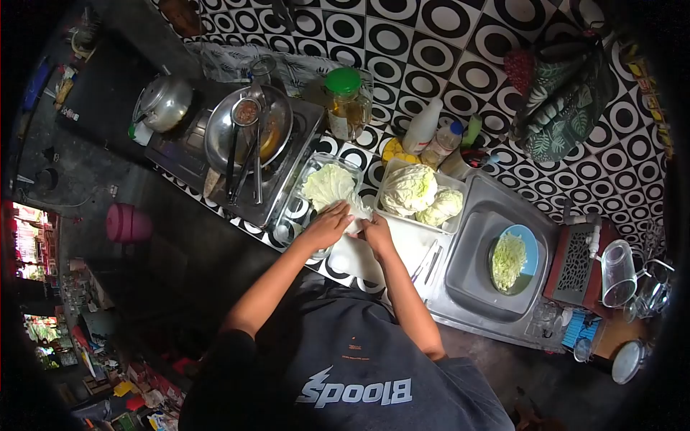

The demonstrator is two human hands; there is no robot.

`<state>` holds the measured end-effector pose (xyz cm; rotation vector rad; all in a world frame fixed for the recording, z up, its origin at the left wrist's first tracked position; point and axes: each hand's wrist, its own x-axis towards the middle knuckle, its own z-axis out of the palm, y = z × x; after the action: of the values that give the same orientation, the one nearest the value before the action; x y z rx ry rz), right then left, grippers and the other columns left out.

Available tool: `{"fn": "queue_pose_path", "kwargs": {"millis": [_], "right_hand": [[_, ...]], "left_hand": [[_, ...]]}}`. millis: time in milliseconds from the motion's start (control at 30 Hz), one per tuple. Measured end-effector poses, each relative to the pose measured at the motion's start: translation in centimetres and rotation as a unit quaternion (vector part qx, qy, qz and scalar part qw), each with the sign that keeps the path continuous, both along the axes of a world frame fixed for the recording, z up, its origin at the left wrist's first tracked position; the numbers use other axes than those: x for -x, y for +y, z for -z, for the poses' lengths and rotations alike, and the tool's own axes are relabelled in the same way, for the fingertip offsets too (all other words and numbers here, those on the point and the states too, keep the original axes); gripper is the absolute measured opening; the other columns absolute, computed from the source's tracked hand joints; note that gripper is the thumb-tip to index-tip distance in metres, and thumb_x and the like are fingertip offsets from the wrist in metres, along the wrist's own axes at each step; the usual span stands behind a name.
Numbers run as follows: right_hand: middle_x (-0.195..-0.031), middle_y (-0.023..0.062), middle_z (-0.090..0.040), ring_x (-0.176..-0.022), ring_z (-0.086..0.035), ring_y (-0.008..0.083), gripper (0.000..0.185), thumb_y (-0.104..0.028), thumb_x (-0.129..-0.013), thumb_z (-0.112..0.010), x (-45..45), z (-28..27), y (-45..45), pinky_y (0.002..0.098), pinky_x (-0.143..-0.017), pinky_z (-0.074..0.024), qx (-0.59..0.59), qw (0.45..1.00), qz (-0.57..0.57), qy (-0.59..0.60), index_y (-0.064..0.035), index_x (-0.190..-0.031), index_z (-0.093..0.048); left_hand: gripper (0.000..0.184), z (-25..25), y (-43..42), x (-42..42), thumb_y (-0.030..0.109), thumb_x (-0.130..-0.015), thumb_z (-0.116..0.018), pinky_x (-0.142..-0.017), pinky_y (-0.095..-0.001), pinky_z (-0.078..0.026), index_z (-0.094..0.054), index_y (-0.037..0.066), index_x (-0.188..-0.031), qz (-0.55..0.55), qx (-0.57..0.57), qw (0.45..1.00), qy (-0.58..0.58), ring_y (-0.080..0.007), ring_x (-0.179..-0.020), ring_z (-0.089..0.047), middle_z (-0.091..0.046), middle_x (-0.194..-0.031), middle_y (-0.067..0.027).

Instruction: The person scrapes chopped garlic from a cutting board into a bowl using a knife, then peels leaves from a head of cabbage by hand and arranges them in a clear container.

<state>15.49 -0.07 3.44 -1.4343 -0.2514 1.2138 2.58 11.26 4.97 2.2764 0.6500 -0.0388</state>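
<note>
A pale green cabbage leaf (pixel 329 185) lies partly over a clear glass dish (pixel 296 208), its near end reaching the white cutting board (pixel 417 251). My left hand (pixel 329 226) is closed on the leaf's near side, fingers pressed together over it. Close by on the right, my right hand (pixel 375 233) grips the leaf's edge between thumb and fingers. Just beyond the board sits a plastic container (pixel 451 225) with a large cabbage (pixel 408 189) and a smaller cabbage (pixel 440 207). A knife (pixel 433 263) rests on the board's right side, beside another slim tool.
To the left, a stove (pixel 188 147) carries a wok (pixel 213 147) with utensils and a kettle (pixel 167 103). Bottles and a green-lidded jar (pixel 348 115) line the back wall. At right, the sink (pixel 467 269) holds a blue bowl (pixel 530 248) and shredded cabbage (pixel 509 260).
</note>
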Motion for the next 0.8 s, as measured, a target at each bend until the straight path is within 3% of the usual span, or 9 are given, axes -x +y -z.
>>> {"fn": "queue_pose_path", "kwargs": {"millis": [67,133,300,367,433,467,600,700,800], "right_hand": [[-0.103,0.0187,-0.062,-0.076,-0.067,0.0238,0.033,-0.004,-0.093,-0.049,0.7,-0.7,-0.4,0.0298,-0.067,-0.0602,-0.024,0.999,0.028,0.02,0.0104,-0.123,-0.052],[-0.105,0.0184,-0.061,-0.08,-0.068,0.0276,0.033,-0.003,-0.095,-0.046,0.7,-2.4,-0.4,0.0333,-0.071,-0.0613,-0.015,0.999,0.019,0.029,0.0116,-0.125,-0.049],[-0.1,0.0169,-0.061,-0.072,-0.07,0.0274,0.028,-0.012,-0.1,-0.048,0.9,-7.4,0.8,0.0351,-0.071,-0.06,-0.021,0.999,0.035,0.019,0.0111,-0.115,-0.052],[-0.087,0.012,-0.061,-0.068,-0.068,0.0227,0.031,-0.022,-0.1,-0.053,0.9,-9.0,1.7,0.0331,-0.068,-0.0583,-0.038,0.998,0.038,-0.027,0.0079,-0.107,-0.057],[-0.085,0.0104,-0.06,-0.067,-0.064,0.0197,0.032,-0.024,-0.1,-0.054,0.8,-10.7,2.7,0.0321,-0.066,-0.0574,-0.04,0.993,0.021,-0.11,0.0068,-0.101,-0.059],[-0.074,0.005,-0.058,-0.063,-0.057,0.0124,0.027,-0.021,-0.1,-0.053,1.3,-12.1,3.4,0.0285,-0.059,-0.0512,-0.05,0.991,0.062,-0.104,0.0037,-0.094,-0.059],[-0.07,0.0053,-0.055,-0.064,-0.049,0.0101,0.025,-0.021,-0.097,-0.055,0.4,-15.3,3.8,0.0278,-0.058,-0.0423,0.04,0.964,-0.037,-0.259,0.0048,-0.096,-0.058],[-0.083,0.0013,-0.061,-0.079,-0.052,0.0081,0.031,-0.024,-0.098,-0.057,0.1,-16.1,4.2,0.0232,-0.07,-0.0418,0.065,0.956,-0.063,-0.279,0.0052,-0.11,-0.06],[-0.094,0.0057,-0.064,-0.085,-0.055,0.0114,0.038,-0.019,-0.097,-0.057,0.6,-16.6,3.8,0.026,-0.075,-0.0442,0.048,0.956,-0.027,-0.288,0.0078,-0.124,-0.054]], "left_hand": [[0.061,0.8,1.6,0.7,0.043,-0.104,-0.03,-0.118,-0.041,-0.022,-0.047,-0.005,-0.138,0.011,-0.011,1.0,0.016,-0.0316,-0.142,-0.033,-0.041,-0.148,-0.0229],[0.06,1.4,3.0,1.1,0.044,-0.104,-0.03,-0.117,-0.0437,-0.021,-0.05,-0.003,-0.136,0.011,-0.016,1.0,0.014,-0.0312,-0.142,-0.034,-0.043,-0.147,-0.0219],[0.071,-0.2,5.7,1.5,0.054,-0.102,-0.028,-0.112,-0.0419,-0.032,-0.053,-0.005,-0.132,-0.082,0.147,0.986,-0.01,-0.0395,-0.132,-0.044,-0.051,-0.137,-0.0261],[0.077,-0.6,6.4,2.0,0.06,-0.1,-0.028,-0.111,-0.0421,-0.034,-0.054,-0.006,-0.131,-0.122,0.184,0.975,0.009,-0.042,-0.13,-0.045,-0.053,-0.135,-0.0279],[0.086,-3.1,6.1,1.8,0.068,-0.097,-0.025,-0.111,-0.0421,-0.032,-0.053,-0.005,-0.133,-0.175,0.217,0.96,0.023,-0.0416,-0.133,-0.043,-0.051,-0.136,-0.0308],[0.086,-3.3,6.5,1.9,0.068,-0.097,-0.025,-0.111,-0.0415,-0.032,-0.053,-0.005,-0.133,-0.173,0.24,0.955,0.02,-0.0404,-0.133,-0.043,-0.051,-0.137,-0.03],[0.082,-3.7,7.3,2.4,0.062,-0.1,-0.033,-0.113,-0.0365,-0.029,-0.048,-0.009,-0.136,-0.148,0.343,0.926,-0.061,-0.0307,-0.136,-0.042,-0.048,-0.143,-0.025],[0.076,-3.4,7.4,2.6,0.058,-0.102,-0.034,-0.112,-0.0354,-0.03,-0.047,-0.009,-0.137,-0.104,0.371,0.915,-0.118,-0.027,-0.134,-0.043,-0.049,-0.142,-0.0217],[0.07,-3.9,8.1,3.1,0.053,-0.104,-0.034,-0.112,-0.0339,-0.029,-0.045,-0.006,-0.14,-0.059,0.385,0.911,-0.133,-0.0238,-0.134,-0.042,-0.049,-0.143,-0.0179]]}}
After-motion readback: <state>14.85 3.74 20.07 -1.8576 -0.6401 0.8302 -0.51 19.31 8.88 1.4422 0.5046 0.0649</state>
